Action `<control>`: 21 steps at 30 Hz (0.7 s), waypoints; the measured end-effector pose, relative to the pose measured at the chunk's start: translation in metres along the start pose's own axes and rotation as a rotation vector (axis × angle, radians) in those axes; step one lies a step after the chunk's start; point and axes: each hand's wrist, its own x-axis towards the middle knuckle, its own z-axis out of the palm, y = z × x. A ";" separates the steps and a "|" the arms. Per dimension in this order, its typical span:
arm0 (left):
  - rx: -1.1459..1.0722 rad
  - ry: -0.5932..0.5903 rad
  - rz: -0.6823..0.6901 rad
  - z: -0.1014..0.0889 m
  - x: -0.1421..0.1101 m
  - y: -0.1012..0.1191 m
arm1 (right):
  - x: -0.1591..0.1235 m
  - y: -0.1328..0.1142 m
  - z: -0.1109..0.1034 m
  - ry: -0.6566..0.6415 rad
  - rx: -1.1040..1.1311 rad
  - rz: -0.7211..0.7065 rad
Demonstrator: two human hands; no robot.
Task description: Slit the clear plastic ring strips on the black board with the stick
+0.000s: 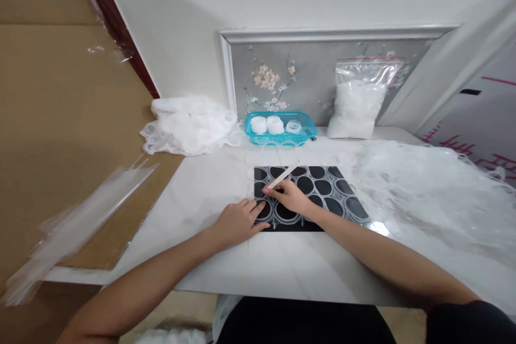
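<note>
A black board [298, 226] lies on the white table in front of me, with a translucent sheet of joined rings [339, 191] spread over it. My right hand [289, 197] is closed around a slim off-white stick-like tool [284, 175], its lower end down at the rings near the board's left side. What its tip looks like is hidden by the fingers. My left hand [237, 220] rests palm down at the board's left edge. Its fingers are spread, and the fingertips press on the ring at the lower left corner.
Behind the board stands a blue basket [281, 140] holding white ring stacks [275, 125]. White ring sheets [189, 123] are heaped at the left, more translucent sheets [435, 193] at the right. A filled zip bag [357, 105] leans on the wall. Plastic sleeves [88, 220] lie on cardboard [52, 118].
</note>
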 end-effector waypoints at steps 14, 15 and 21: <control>-0.032 -0.010 -0.070 -0.001 0.001 0.001 | -0.001 -0.005 -0.003 -0.007 -0.143 -0.150; -0.047 -0.008 -0.072 -0.001 0.001 0.000 | -0.003 -0.006 -0.002 -0.002 -0.202 -0.193; -0.202 -0.013 -0.130 -0.002 0.004 -0.003 | -0.016 -0.012 0.007 -0.060 -0.685 -0.453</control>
